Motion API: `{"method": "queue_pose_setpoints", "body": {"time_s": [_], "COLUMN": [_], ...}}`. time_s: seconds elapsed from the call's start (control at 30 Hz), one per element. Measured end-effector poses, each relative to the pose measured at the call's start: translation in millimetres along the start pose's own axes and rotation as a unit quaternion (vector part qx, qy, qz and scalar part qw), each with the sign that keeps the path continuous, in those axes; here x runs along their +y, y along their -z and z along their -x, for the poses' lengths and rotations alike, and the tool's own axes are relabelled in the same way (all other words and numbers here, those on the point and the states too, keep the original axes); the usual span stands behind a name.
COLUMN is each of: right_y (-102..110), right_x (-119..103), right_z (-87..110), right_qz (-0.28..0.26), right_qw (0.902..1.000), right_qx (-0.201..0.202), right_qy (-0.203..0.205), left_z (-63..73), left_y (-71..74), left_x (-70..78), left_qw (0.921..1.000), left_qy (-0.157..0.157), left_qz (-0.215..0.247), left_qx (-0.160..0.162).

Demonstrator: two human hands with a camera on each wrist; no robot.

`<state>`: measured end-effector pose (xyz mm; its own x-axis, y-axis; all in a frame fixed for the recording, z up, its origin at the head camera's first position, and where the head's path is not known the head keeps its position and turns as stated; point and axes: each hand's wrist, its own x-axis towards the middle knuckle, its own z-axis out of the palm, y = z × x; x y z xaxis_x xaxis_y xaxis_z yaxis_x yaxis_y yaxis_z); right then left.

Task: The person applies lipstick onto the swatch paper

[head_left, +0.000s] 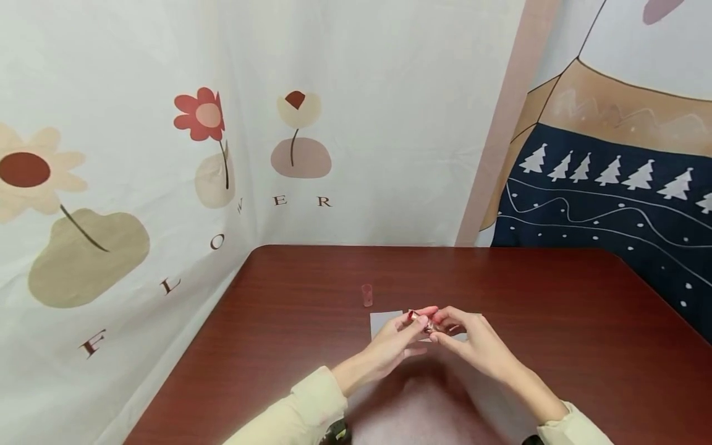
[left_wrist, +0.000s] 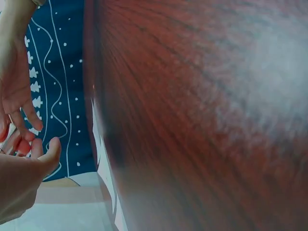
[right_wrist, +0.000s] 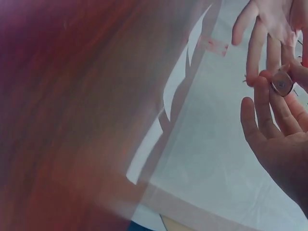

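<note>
Both hands meet around a small lipstick (head_left: 413, 315) with a red tip and a shiny metallic body, held low over the table. My left hand (head_left: 392, 346) grips it near the red end between thumb and fingers. The right hand (head_left: 478, 343) pinches the lower end of the body. In the right wrist view the round flat base (right_wrist: 282, 83) shows at the right hand's fingertips. Fingers hide much of the lipstick in the left wrist view. A small see-through pinkish cap (head_left: 367, 295) stands upright on the table just beyond the left hand.
White paper (head_left: 385, 321) lies on the dark red-brown table (head_left: 300, 309), partly under the hands. Several paper pieces (right_wrist: 175, 86) appear in the right wrist view, with edges lifted. A printed cloth (head_left: 389, 123) hangs behind the table and along its left side.
</note>
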<state>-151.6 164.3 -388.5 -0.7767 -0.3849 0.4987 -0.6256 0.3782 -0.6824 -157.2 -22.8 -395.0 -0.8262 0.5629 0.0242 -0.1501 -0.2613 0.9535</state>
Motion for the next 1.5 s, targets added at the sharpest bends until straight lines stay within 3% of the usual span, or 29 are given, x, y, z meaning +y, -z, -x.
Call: {"method": "queue_pose_setpoints", "body": {"time_s": [0.07, 0.13, 0.17, 0.23, 0.3, 0.33, 0.4, 0.53, 0.63, 0.8, 0.93, 1.17, 1.4, 1.5], "right_y": [-3, -5, -5, -6, -6, -7, -7, -10, -13, -15, -18, -29, -29, -26], "right_x": [1, 2, 2, 3, 3, 3, 3, 3, 2, 3, 4, 5, 6, 7], "right_z": [0.2, 1.5, 2.4, 4.2, 5.8, 6.5, 7.8, 10.1, 10.6, 10.6, 9.2, 3.3, 3.6, 4.0], "right_qz": [-0.049, -0.137, -0.194, -0.304, -0.382, -0.405, -0.415, -0.383, -0.371, -0.396, -0.434, -0.516, -0.579, -0.587], "right_qw": [0.9981, 0.9861, 0.9727, 0.9343, 0.8966, 0.8837, 0.8778, 0.8932, 0.8972, 0.8864, 0.8647, 0.8101, 0.7666, 0.7594], "right_qx": [-0.013, -0.037, -0.051, -0.079, -0.097, -0.103, -0.099, -0.065, -0.063, -0.088, -0.101, -0.146, -0.170, -0.173], "right_qy": [-0.034, -0.086, -0.116, -0.169, -0.202, -0.210, -0.217, -0.226, -0.231, -0.223, -0.231, -0.236, -0.221, -0.222], "left_z": [-0.5, -1.2, -1.6, -2.5, -2.8, -2.7, -2.1, -1.3, -1.5, -2.4, -2.5, 4.1, 1.8, 0.7], "left_y": [0.4, -0.1, -0.7, -2.4, -4.1, -4.6, -4.7, -2.2, -0.1, 2.7, 8.4, 24.5, 26.4, 24.9], "left_x": [-1.4, -2.6, -3.2, -3.6, -3.7, -3.6, -3.2, -3.3, -4.4, -5.9, -5.8, -1.8, 3.2, 4.6], "left_qw": [0.9999, 0.9994, 0.9990, 0.9983, 0.9978, 0.9978, 0.9977, 0.9978, 0.9978, 0.9981, 0.9984, 0.9991, 0.9983, 0.9972], "left_qy": [-0.016, -0.033, -0.042, -0.056, -0.063, -0.062, -0.060, -0.052, -0.054, -0.057, -0.056, -0.036, -0.034, -0.031], "left_qz": [0.004, 0.005, 0.004, -0.001, -0.004, -0.006, -0.006, 0.002, 0.006, 0.003, -0.008, -0.016, -0.023, -0.052], "left_qx": [0.005, 0.010, 0.012, 0.016, 0.020, 0.023, 0.031, 0.040, 0.037, 0.024, 0.004, -0.013, -0.041, -0.043]}}
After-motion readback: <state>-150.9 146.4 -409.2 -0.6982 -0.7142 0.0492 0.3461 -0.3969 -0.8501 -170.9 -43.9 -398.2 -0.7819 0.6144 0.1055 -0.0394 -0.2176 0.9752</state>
